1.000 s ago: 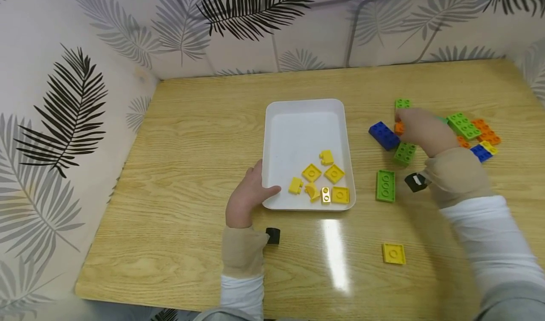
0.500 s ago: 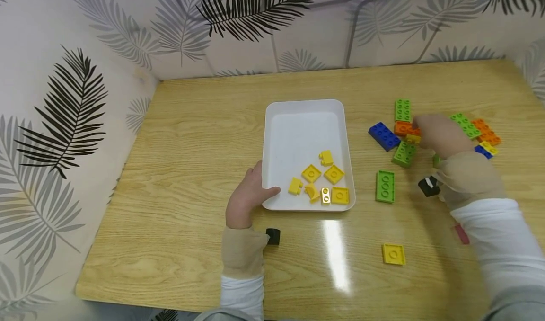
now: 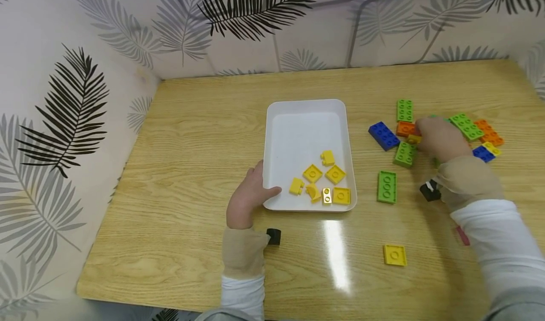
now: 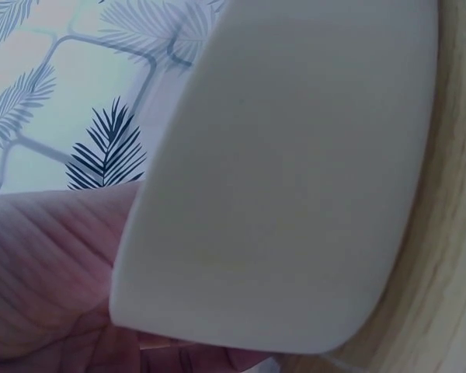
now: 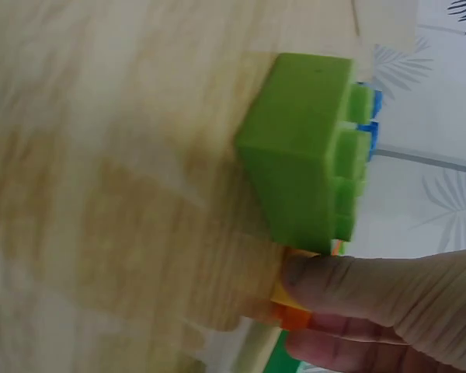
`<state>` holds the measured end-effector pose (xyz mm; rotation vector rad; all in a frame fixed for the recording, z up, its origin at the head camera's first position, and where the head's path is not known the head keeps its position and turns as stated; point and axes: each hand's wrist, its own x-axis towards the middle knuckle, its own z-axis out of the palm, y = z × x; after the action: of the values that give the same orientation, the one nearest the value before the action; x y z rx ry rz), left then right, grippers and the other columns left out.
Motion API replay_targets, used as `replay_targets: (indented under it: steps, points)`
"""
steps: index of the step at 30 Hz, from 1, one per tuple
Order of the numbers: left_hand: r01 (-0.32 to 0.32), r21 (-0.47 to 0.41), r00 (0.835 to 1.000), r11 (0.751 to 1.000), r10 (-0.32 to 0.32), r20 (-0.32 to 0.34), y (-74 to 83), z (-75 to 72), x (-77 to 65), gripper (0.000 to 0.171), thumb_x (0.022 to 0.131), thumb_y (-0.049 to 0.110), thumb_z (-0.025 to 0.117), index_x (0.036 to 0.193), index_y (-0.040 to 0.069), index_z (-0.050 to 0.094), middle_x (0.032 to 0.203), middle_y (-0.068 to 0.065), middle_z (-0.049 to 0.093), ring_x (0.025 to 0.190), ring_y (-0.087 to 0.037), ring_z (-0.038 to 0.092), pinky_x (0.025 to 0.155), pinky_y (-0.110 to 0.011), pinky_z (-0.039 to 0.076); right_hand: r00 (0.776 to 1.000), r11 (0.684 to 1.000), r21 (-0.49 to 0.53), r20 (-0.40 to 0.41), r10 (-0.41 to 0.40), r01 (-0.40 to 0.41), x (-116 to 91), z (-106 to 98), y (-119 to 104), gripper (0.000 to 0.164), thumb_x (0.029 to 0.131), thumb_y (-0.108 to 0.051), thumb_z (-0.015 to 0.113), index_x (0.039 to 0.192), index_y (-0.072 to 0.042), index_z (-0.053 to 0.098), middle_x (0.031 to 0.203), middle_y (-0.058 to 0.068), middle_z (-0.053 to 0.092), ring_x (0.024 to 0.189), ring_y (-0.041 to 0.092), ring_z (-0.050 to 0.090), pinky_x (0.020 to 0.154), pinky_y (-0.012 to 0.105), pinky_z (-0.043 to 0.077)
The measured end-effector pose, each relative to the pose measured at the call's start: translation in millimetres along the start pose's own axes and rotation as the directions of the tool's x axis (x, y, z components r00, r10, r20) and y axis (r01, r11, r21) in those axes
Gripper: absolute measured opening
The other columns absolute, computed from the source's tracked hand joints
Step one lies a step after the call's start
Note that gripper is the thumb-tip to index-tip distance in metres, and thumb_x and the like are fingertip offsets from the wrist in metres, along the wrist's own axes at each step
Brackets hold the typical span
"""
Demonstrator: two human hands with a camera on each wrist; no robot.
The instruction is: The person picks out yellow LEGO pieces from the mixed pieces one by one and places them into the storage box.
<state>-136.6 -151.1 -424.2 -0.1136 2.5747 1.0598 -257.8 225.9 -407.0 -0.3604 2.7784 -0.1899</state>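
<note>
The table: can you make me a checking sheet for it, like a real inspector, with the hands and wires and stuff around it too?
Surface: wooden table, a bright glare streak in front of the tray.
Job's things: seven yellow pieces in the tray; one yellow tile outside it.
Clutter: blue bricks, green bricks and orange bricks right of the tray; a pink piece partly hidden by the right sleeve.
Left hand: grips the tray, thumb over its rim.
Right hand: seems to pinch a yellow brick.
Cables: nothing seen.
Surroundings: leaf-patterned walls.
</note>
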Motion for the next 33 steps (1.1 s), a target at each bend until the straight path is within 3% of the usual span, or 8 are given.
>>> replay_targets:
  steps: [10,17,26,33]
  points:
    - [-0.004,0.0,1.0,1.0,0.004,0.002,0.1,1.1,0.6,0.076,0.077,0.018,0.063,0.14,0.01,0.021,0.134,-0.012,0.041,0.115,-0.026,0.035,0.104,-0.043,0.034,0.998,0.995,-0.082,0.003,0.059,-0.058,0,3,1,0.033,0.082,-0.011,0.052,0.112,0.003,0.05,0.106,0.031,0.054,0.092,0.044,0.051,0.071,0.065,0.042]
    - [0.019,0.002,1.0,1.0,-0.019,0.001,0.8,1.0,0.3,0.077,0.078,0.019,0.063,0.14,0.011,0.019,0.132,-0.014,0.04,0.114,-0.026,0.036,0.103,-0.043,0.035,0.999,0.996,-0.079,-0.027,0.035,-0.037,0,2,0,0.029,0.083,-0.007,0.049,0.109,0.005,0.052,0.105,0.031,0.055,0.089,0.043,0.053,0.07,0.058,0.046]
    - [0.033,0.004,0.999,0.999,-0.033,0.007,1.2,-0.6,-0.7,0.078,0.078,0.021,0.063,0.141,0.013,0.017,0.133,-0.016,0.038,0.115,-0.027,0.037,0.103,-0.044,0.035,0.998,0.999,0.002,-0.04,0.045,-0.045,-3,-1,1,0.029,0.084,0.0,0.041,0.111,0.01,0.049,0.11,0.035,0.051,0.095,0.045,0.05,0.079,0.056,0.044]
    - [0.034,0.007,0.999,0.999,-0.034,0.011,2.4,-0.7,-1.5,0.078,0.078,0.02,0.063,0.141,0.012,0.018,0.132,-0.016,0.038,0.115,-0.027,0.037,0.103,-0.044,0.035,0.99,1.0,0.003,-0.139,0.016,-0.016,-4,-7,-5,0.027,0.081,-0.001,0.045,0.105,0.011,0.051,0.103,0.035,0.053,0.086,0.041,0.053,0.068,0.05,0.047]
